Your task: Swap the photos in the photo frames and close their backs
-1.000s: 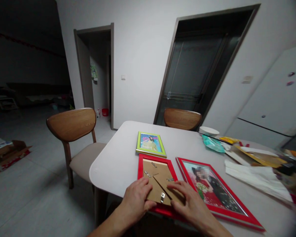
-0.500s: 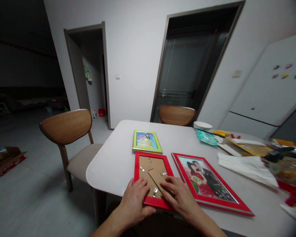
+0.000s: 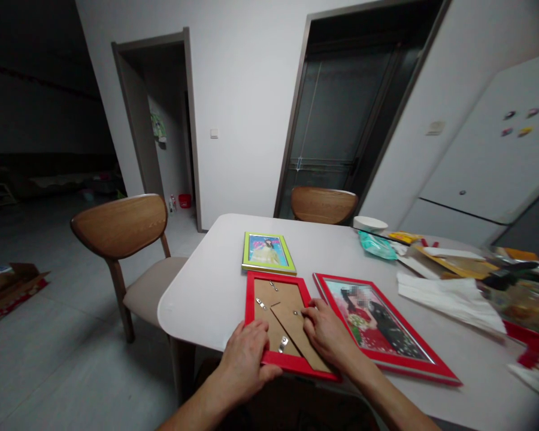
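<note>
A red picture frame (image 3: 250,299) lies face down at the table's near edge, its brown backing board (image 3: 273,326) and small metal clips showing. My left hand (image 3: 247,353) grips its lower left corner, fingers over the side and thumb along the near edge. Curled at the frame's right side, my right hand (image 3: 326,329) has its fingertips on the right metal clip (image 3: 296,312), which they partly cover. To the right, a larger red picture frame (image 3: 431,374) lies face up with a photo of a couple. A green picture frame (image 3: 269,270) touches or nearly touches the far edge of the face-down one.
White paper (image 3: 449,299), a teal packet (image 3: 377,245), a white bowl (image 3: 371,224) and several other items crowd the right of the white table (image 3: 206,281). Wooden chairs stand at the left (image 3: 121,224) and far side (image 3: 323,205). A cardboard box (image 3: 15,293) sits on the floor.
My right hand has shifted up and right, off the backing board's lower part to the right clip, its fingers now more curled. My left hand stays on the frame's corner.
</note>
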`<control>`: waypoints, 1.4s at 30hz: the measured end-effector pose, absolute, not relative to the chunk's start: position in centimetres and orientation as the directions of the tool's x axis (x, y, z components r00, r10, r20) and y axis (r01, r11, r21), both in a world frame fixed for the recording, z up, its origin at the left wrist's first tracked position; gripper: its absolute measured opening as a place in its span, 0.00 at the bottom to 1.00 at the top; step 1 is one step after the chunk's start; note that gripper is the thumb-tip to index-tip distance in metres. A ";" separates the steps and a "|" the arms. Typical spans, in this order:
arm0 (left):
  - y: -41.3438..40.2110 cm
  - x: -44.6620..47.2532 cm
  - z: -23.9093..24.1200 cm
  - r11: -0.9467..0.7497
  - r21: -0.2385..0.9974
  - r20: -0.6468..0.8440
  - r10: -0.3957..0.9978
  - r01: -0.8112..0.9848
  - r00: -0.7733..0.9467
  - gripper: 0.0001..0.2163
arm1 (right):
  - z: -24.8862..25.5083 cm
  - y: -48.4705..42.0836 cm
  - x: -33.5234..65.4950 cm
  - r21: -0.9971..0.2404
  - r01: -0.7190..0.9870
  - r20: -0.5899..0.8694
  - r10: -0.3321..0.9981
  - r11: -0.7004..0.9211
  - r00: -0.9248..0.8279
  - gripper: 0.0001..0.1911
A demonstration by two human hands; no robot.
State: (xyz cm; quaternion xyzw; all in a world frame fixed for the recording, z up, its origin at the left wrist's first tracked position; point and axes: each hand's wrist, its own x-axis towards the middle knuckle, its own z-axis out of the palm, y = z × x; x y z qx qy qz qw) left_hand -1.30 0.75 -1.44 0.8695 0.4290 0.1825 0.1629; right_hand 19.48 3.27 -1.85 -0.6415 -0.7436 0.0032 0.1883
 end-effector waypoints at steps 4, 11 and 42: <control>0.8 -1.3 -1.4 -0.587 0.434 0.187 0.801 0.683 0.569 0.22 | -2.0 3.1 19.6 -0.238 0.955 0.283 0.954 0.175 -0.105 0.16; 1.1 -1.7 -2.0 -0.605 0.431 0.217 0.790 0.669 0.574 0.22 | -1.2 0.3 17.7 -0.232 0.863 0.349 0.867 0.448 -0.356 0.15; 0.9 -2.0 -1.5 -0.574 0.500 0.197 0.804 0.649 0.561 0.22 | -1.0 6.4 12.8 -0.161 0.853 0.198 0.863 0.497 -0.466 0.08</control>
